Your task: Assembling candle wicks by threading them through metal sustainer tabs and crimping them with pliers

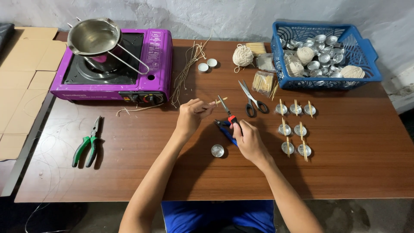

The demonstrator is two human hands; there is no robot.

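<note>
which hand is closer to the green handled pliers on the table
Left. The left hand sits mid-table pinching a thin stick, well to the right of the green-handled pliers. The right hand, holding a small blue-handled cutter, is farther right still.

stove [113, 64] far left on table [353, 168], pot [92, 36] on it | pliers [88, 146] near left | basket [323, 56] far right, cups [321, 51] in it | scissors [252, 99] centre, left of cup rows [293, 129] | lone cup [217, 150] between hands
</note>
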